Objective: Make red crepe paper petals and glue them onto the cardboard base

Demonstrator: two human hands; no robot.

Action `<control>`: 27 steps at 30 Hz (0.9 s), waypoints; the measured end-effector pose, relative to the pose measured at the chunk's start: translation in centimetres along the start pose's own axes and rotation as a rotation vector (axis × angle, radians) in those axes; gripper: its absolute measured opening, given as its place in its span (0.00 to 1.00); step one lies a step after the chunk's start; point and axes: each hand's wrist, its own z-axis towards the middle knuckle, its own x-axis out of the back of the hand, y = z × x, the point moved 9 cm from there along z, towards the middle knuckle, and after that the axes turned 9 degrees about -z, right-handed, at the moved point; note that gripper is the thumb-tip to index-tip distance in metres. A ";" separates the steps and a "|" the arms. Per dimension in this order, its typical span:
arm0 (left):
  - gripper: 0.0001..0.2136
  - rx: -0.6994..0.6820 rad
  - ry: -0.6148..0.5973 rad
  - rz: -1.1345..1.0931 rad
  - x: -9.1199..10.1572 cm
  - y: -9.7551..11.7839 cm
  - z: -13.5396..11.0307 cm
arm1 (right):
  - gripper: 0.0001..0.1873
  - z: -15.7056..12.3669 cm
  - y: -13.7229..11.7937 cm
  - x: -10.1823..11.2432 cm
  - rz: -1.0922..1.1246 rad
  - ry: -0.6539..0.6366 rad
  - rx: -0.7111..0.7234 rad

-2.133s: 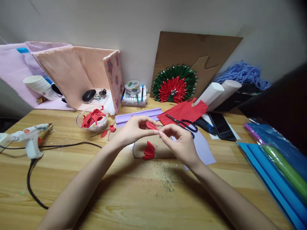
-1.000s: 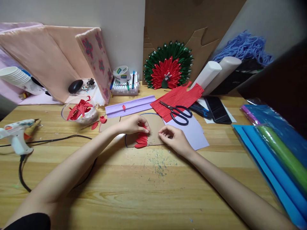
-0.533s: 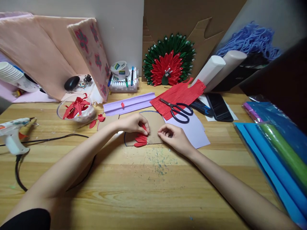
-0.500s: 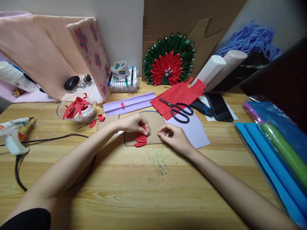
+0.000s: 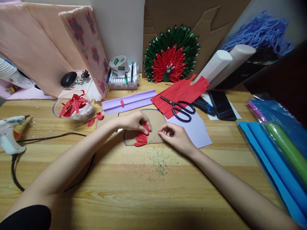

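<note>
A half-round brown cardboard piece (image 5: 157, 123) with a blue drawn outline lies flat on the wooden table (image 5: 148, 185). Several red paper petals (image 5: 141, 139) fan out along its lower left edge. My left hand (image 5: 134, 120) presses its fingertips down on the uppermost red petal, fingers together. My right hand (image 5: 174, 136) rests on the cardboard's right edge with fingers curled in; nothing shows between them.
A clear bowl (image 5: 73, 108) of red petals and a glue gun (image 5: 9, 134) with its cord sit at left. Scissors (image 5: 178, 108) lie on red crepe paper (image 5: 182, 92). A lilac strip (image 5: 129, 100), marker box (image 5: 123, 80), finished peacock fan (image 5: 171, 59) and coloured rolls (image 5: 280, 143) surround them.
Two seconds ago both hands held a red petal in the air. The left hand has brought it down onto the cardboard and pressed it; the right hand settled beside it. The view tilted slightly.
</note>
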 end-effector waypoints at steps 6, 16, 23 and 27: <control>0.13 0.062 0.091 -0.015 1.1 -0.1 -0.7 | 0.05 0.0 -0.2 0.0 -0.021 -0.002 0.012; 0.11 0.049 0.135 0.004 1.0 -0.5 -1.0 | 0.03 -0.2 -0.5 0.0 -0.057 -0.004 0.027; 0.12 0.080 0.153 0.030 1.1 -0.4 -0.9 | 0.04 -0.2 -0.5 0.0 -0.066 -0.002 0.028; 0.12 0.087 0.182 0.023 1.2 -0.3 -0.8 | 0.04 -0.2 -0.7 -0.1 -0.090 -0.001 0.036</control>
